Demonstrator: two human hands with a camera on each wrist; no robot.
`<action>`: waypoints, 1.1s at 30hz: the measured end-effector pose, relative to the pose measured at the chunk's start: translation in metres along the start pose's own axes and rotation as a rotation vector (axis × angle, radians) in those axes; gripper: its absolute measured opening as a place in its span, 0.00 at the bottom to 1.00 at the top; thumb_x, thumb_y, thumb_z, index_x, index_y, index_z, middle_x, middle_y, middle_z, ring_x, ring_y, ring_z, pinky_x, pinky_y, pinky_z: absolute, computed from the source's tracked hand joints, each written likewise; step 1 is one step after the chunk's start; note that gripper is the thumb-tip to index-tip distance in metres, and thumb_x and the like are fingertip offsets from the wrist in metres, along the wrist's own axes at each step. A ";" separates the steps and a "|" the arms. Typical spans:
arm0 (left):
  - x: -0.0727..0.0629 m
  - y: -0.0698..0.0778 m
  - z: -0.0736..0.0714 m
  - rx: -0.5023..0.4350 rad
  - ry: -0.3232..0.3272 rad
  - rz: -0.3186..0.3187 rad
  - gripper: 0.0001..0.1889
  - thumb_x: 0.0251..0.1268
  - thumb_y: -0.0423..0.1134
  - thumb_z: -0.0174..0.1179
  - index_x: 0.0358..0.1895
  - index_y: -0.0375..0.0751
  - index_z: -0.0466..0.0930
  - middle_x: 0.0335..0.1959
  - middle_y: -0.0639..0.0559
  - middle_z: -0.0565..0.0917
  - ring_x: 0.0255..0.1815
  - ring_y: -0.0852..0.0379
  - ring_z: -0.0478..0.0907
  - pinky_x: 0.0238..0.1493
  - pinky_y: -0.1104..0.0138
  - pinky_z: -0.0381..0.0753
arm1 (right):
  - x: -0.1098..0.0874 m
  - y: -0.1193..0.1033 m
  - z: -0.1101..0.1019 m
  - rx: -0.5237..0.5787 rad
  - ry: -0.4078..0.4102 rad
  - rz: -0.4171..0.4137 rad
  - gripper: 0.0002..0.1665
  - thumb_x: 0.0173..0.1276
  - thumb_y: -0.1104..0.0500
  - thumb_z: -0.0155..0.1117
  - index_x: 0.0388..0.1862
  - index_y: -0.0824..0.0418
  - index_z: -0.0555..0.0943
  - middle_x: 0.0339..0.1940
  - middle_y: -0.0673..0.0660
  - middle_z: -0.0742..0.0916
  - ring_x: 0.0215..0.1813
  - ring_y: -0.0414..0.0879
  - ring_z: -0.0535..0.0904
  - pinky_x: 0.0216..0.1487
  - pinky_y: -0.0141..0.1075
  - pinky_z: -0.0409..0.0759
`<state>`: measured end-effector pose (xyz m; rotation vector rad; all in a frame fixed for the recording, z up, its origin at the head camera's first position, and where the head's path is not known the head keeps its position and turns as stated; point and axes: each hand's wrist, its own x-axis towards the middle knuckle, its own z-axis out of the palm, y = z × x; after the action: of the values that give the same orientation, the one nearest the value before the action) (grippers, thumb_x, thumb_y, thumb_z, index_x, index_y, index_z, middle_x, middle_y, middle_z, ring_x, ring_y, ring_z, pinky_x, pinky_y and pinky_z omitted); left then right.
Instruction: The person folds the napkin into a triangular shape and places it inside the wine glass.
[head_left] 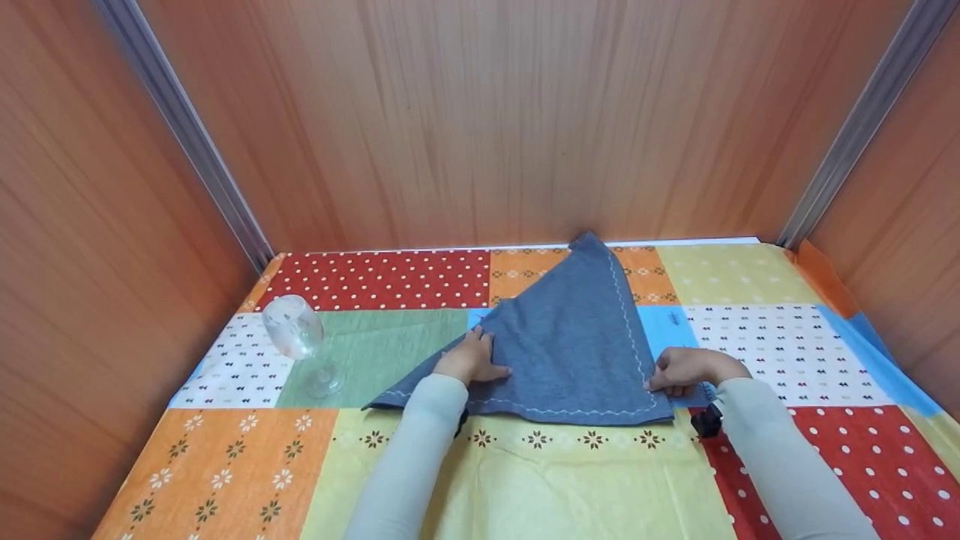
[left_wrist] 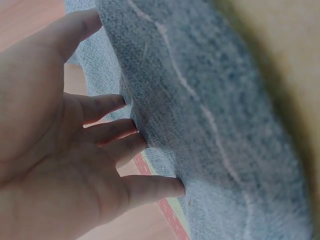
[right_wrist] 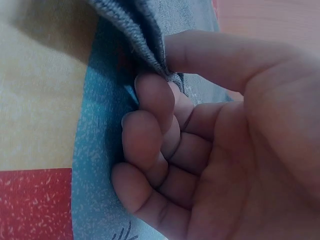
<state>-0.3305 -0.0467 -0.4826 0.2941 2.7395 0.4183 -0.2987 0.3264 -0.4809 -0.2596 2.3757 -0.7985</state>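
Cloth (head_left: 566,352): gray-blue, white wavy stitching along two edges. Folded to a rough triangle, spread on the patterned tablecloth (head_left: 570,487). Far tip at the back wall (head_left: 487,127), long slanted edge left. Right edge pinched up, layers visible.

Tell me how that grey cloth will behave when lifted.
The cloth will probably droop, since its edge bends where the right hand pinches it. Its layers may slip apart, as their edges gape there.

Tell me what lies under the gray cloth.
Under the edge pinched by the right hand, patchwork tablecloth shows. Beneath the rest of the gray cloth, everything is covered and cannot be seen.
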 end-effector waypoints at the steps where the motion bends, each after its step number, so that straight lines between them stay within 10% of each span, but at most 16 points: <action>1: 0.000 0.000 0.000 -0.004 -0.002 0.004 0.46 0.66 0.59 0.64 0.79 0.39 0.55 0.80 0.40 0.51 0.78 0.42 0.52 0.71 0.40 0.57 | 0.000 0.000 0.000 -0.001 0.000 0.001 0.22 0.72 0.56 0.63 0.17 0.57 0.73 0.16 0.50 0.72 0.20 0.42 0.62 0.23 0.34 0.63; 16: 0.013 -0.014 -0.004 -0.078 0.039 0.076 0.44 0.66 0.55 0.65 0.78 0.38 0.57 0.80 0.40 0.52 0.79 0.42 0.51 0.71 0.36 0.51 | -0.004 -0.014 0.008 -0.050 -0.056 0.036 0.24 0.67 0.54 0.70 0.14 0.54 0.70 0.14 0.49 0.73 0.19 0.41 0.63 0.25 0.33 0.63; 25: -0.001 0.006 0.011 0.055 0.185 -0.029 0.34 0.67 0.54 0.65 0.66 0.30 0.73 0.66 0.34 0.73 0.68 0.35 0.69 0.58 0.39 0.74 | -0.002 -0.012 0.009 -0.064 -0.046 0.056 0.24 0.65 0.52 0.72 0.14 0.56 0.72 0.15 0.49 0.75 0.19 0.41 0.65 0.25 0.33 0.65; 33: -0.015 0.022 0.014 0.100 0.082 -0.107 0.43 0.70 0.61 0.58 0.77 0.36 0.58 0.78 0.36 0.55 0.77 0.34 0.51 0.61 0.37 0.70 | -0.002 -0.011 0.010 -0.060 -0.001 0.068 0.22 0.66 0.48 0.71 0.20 0.58 0.74 0.18 0.51 0.79 0.22 0.41 0.71 0.26 0.34 0.71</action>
<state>-0.3083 -0.0260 -0.4831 0.1576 2.8452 0.2711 -0.2911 0.3132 -0.4796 -0.2020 2.3969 -0.6961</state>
